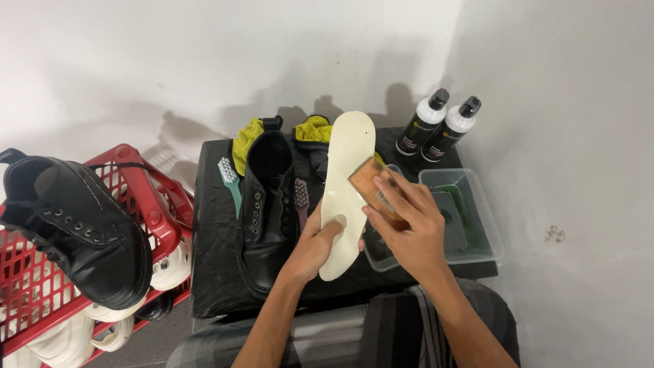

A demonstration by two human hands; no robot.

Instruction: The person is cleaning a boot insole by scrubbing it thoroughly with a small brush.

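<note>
My left hand holds a cream shoe insole upright by its lower end, thumb pressed on its face. My right hand grips a wooden-backed brush and presses it against the insole's right edge near the middle. A black lace-up boot lies just left of the insole on a black-covered low table.
A clear plastic tub with greenish liquid sits under my right hand. Two black-and-white bottles stand at the back right. A green-handled brush, yellow gloves and another brush lie by the boot. A red crate with shoes stands left, topped by a second black boot.
</note>
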